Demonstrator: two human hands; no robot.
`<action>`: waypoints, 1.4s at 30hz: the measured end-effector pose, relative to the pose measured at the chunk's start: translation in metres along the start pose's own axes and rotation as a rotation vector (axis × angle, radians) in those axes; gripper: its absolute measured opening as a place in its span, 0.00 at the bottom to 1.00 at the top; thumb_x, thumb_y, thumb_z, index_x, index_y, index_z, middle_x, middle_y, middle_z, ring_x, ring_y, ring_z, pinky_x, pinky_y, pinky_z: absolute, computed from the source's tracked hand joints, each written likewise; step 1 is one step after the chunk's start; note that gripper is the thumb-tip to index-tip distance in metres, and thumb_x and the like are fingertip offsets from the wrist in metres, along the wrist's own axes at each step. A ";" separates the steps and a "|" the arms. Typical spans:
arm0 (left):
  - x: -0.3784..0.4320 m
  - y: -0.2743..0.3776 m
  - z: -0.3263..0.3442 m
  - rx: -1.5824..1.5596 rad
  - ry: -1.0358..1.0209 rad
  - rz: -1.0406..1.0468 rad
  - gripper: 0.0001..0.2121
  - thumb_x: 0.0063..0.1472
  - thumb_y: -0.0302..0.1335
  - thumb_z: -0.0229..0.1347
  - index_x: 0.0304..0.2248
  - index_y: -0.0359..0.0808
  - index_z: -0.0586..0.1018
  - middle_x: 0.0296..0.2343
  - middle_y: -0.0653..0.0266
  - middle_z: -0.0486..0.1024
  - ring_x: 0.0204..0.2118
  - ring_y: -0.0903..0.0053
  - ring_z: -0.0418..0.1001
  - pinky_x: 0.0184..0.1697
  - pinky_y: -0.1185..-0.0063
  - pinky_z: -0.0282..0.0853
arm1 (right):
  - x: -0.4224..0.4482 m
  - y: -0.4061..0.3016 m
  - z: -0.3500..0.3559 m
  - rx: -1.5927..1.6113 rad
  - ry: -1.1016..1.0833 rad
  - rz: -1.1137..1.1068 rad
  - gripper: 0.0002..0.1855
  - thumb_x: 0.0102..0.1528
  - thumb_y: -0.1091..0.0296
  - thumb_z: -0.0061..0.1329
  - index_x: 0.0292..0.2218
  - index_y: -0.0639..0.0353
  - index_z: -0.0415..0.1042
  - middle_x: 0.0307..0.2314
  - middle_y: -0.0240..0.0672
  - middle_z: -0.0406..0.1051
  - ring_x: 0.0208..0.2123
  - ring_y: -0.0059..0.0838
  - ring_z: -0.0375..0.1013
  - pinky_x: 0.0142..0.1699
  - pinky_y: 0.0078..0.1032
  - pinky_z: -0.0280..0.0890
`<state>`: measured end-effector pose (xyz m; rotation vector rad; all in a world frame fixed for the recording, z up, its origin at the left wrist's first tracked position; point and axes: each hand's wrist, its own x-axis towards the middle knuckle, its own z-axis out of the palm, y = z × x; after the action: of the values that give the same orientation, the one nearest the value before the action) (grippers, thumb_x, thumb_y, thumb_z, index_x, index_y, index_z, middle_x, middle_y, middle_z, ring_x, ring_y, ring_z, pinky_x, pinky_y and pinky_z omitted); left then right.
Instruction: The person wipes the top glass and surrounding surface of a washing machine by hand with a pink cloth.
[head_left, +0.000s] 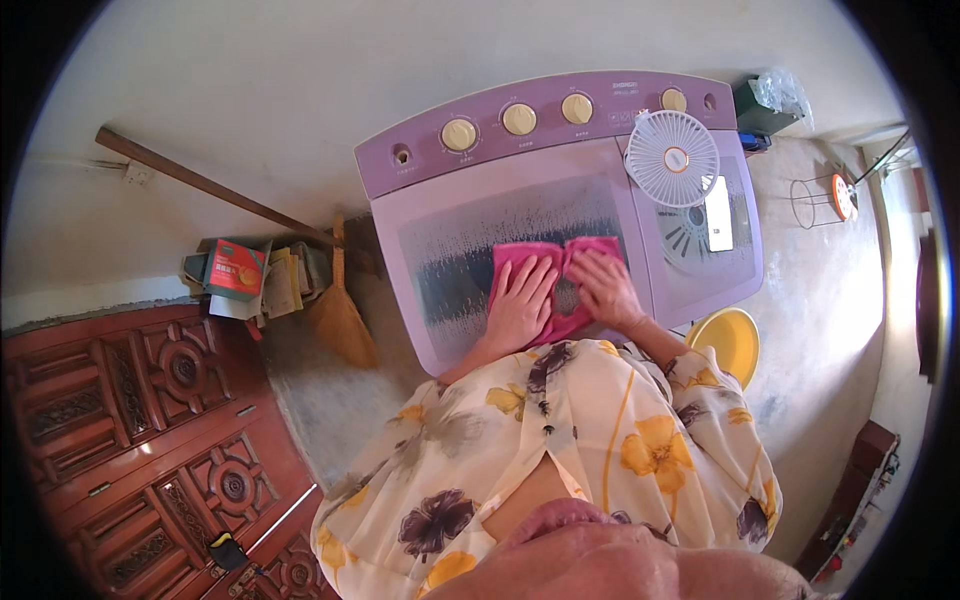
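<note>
In front of me is a purple twin-tub washing machine. A pink cloth lies on its larger lid, where the dark window panel shows rows of speckled marks. My left hand rests flat on the cloth's left part, fingers spread. Beside it, my right hand lies on the right part with its fingers extended and slightly bent. Between the hands the cloth parts, and some of the lid shows through. The cloth's near edge meets the front of my flowered shirt.
A white round fan and a bright white rectangle are over the smaller lid. A yellow basin stands at the right. Leftward are a straw broom, a wooden pole, boxes and a carved red door.
</note>
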<state>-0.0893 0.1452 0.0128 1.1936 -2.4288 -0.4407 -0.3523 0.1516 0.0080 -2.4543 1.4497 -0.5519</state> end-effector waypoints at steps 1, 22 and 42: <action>0.016 -0.003 0.000 -0.003 -0.006 0.045 0.28 0.67 0.34 0.55 0.66 0.37 0.72 0.69 0.58 0.64 0.73 0.61 0.57 0.76 0.50 0.43 | 0.004 0.009 -0.002 -0.008 -0.005 -0.001 0.27 0.61 0.64 0.54 0.61 0.54 0.75 0.65 0.38 0.69 0.68 0.42 0.65 0.71 0.45 0.56; -0.072 -0.062 -0.018 0.302 0.156 -0.372 0.28 0.69 0.34 0.52 0.67 0.39 0.71 0.70 0.59 0.62 0.74 0.59 0.56 0.76 0.49 0.39 | 0.094 -0.078 0.063 0.154 0.015 -0.299 0.27 0.62 0.63 0.52 0.62 0.52 0.74 0.64 0.37 0.69 0.68 0.39 0.64 0.71 0.47 0.56; 0.072 -0.094 -0.016 0.201 0.192 -0.146 0.28 0.68 0.35 0.56 0.66 0.39 0.72 0.68 0.58 0.66 0.73 0.60 0.58 0.75 0.52 0.45 | 0.148 -0.013 0.035 0.026 0.235 0.071 0.28 0.62 0.64 0.52 0.63 0.54 0.73 0.65 0.40 0.68 0.68 0.43 0.63 0.70 0.49 0.57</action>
<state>-0.0577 0.0303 0.0006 1.4328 -2.2716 -0.1167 -0.2621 0.0279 0.0107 -2.3719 1.5976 -0.8622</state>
